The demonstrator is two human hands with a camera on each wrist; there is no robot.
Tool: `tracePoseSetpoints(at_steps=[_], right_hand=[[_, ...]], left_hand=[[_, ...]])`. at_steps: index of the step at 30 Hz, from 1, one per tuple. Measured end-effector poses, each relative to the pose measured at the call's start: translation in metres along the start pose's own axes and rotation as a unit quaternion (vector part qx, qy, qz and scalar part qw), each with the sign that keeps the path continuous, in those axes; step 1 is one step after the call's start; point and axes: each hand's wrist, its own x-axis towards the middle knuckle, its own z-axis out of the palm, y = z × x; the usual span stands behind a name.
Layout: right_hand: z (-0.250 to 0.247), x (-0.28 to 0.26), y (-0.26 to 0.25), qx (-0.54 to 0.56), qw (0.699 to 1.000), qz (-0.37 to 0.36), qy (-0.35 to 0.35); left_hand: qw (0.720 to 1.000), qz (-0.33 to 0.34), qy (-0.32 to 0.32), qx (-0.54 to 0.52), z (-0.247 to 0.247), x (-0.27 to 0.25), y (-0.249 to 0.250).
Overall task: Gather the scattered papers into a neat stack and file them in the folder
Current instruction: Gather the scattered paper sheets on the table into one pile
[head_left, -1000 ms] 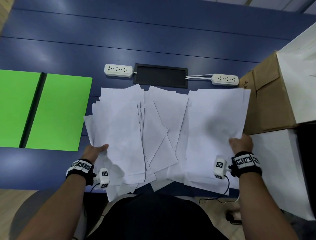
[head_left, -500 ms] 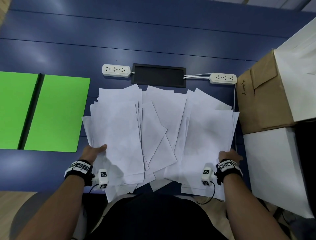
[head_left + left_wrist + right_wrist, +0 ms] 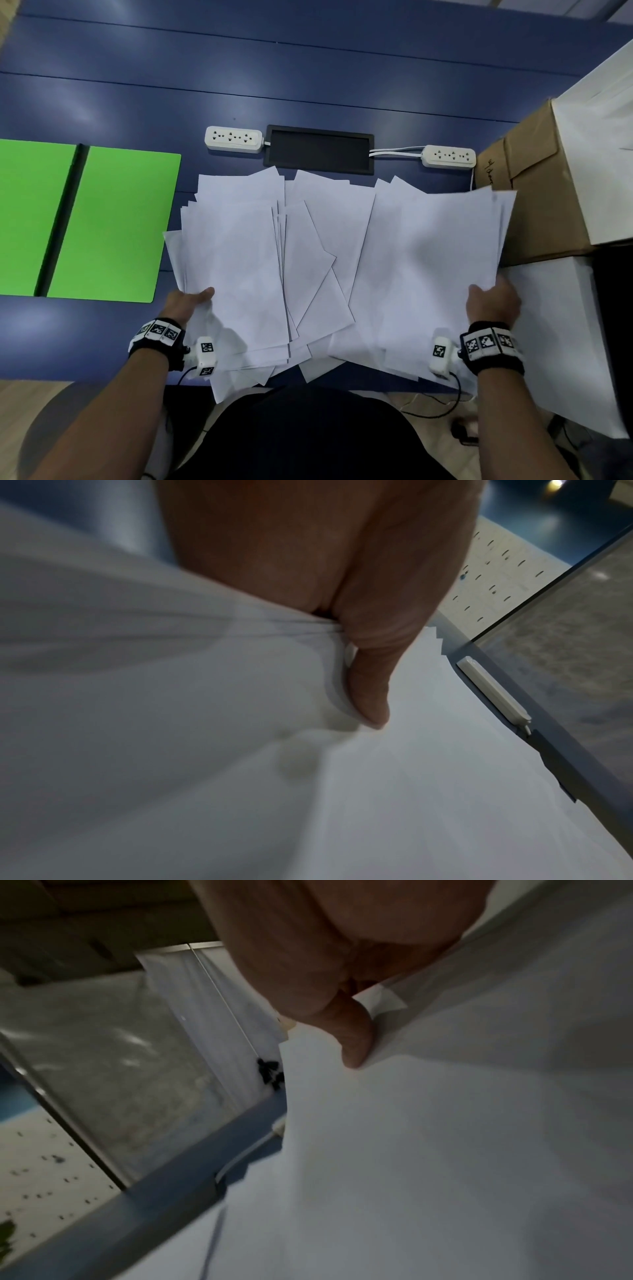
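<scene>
Desk: a dark blue desk (image 3: 308,78) seen from above, its near edge against the person's dark-clothed body.
Room: wood-toned floor shows at the bottom left; the wrist views catch a pale speckled floor and a glass panel past the desk edge.
On the desk: two white power strips (image 3: 234,139) flank a black rectangular panel (image 3: 319,149) set into the surface.
Right side: a brown cardboard box (image 3: 534,205) with white boxes (image 3: 561,335) beside it, just beside the sheets.
Folder: a bright green folder (image 3: 113,226) lies open and flat at the left, near the papers but apart from them; its left half is cut off by the frame edge.
Papers: white papers (image 3: 308,260) lie fanned and overlapping in the middle of the desk, some hanging past the near edge.
Hidden: the fingers of both hands are under the sheets, so only the thumbs show; both wrist views are blurred and dim.
Left hand: the left hand (image 3: 186,303) grips the left bundle at its outer edge, thumb pressed on top.
Right hand: the right hand (image 3: 493,303) grips the right bundle at its near right corner, thumb on top; that bundle looks raised off the desk.
</scene>
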Motion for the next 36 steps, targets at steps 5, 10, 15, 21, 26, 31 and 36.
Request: tracePoseSetpoints(at_steps=[5, 10, 15, 21, 26, 31, 36], right_hand=[[-0.059, 0.025, -0.033, 0.015, 0.997, -0.065, 0.039], [-0.073, 0.030, -0.052, 0.161, 0.984, -0.081, -0.008], [0.020, 0.010, -0.018, 0.136, 0.976, 0.031, -0.169], [0.081, -0.032, 0.013, -0.014, 0.969, 0.163, -0.185], [0.075, -0.039, 0.010, -0.016, 0.973, 0.148, -0.174], [0.040, -0.048, -0.013, -0.037, 0.987, 0.090, -0.130], [-0.016, -0.040, -0.044, -0.021, 0.996, -0.039, -0.071]], left_hand=[[1.000, -0.008, 0.000, 0.000, -0.001, 0.003, -0.001], [1.000, -0.004, -0.001, 0.002, -0.002, 0.010, -0.007], [1.000, -0.008, 0.002, 0.014, -0.002, 0.008, -0.004], [1.000, -0.011, 0.003, 0.020, -0.003, 0.009, -0.004], [1.000, -0.006, 0.003, 0.028, 0.000, -0.002, 0.002], [1.000, -0.007, 0.007, 0.027, 0.001, -0.004, 0.006], [1.000, -0.013, 0.003, 0.011, 0.001, -0.013, 0.010]])
